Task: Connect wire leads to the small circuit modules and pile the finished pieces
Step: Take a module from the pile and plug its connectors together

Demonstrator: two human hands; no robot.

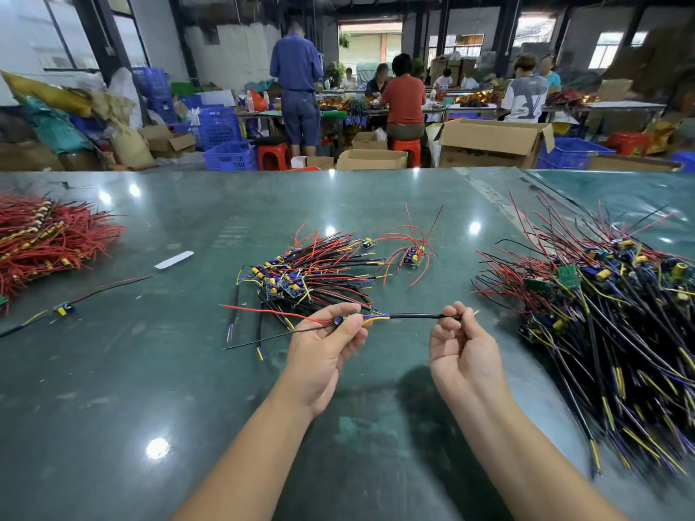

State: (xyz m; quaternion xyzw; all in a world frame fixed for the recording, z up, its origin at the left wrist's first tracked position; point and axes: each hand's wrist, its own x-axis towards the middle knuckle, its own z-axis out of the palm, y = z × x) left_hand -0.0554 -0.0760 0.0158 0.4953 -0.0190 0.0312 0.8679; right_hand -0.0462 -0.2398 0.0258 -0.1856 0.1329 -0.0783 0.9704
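My left hand [326, 345] pinches a small circuit module [341, 320] whose red and thin black leads trail off to the left. A black sheathed lead [413, 316] with yellow and blue wires runs from the module to my right hand [460, 342], which pinches its far end. Both hands hover above the green table [188, 370]. Just behind them lies a pile of wired modules [304, 272]. A small cluster of modules with red leads [413, 253] sits further back.
A large heap of black-sheathed modules [609, 314] fills the right side. A heap of red wires [45, 235] lies at the far left, with a single module [64, 308] and a white strip [173, 259] nearby. People work at benches beyond the table.
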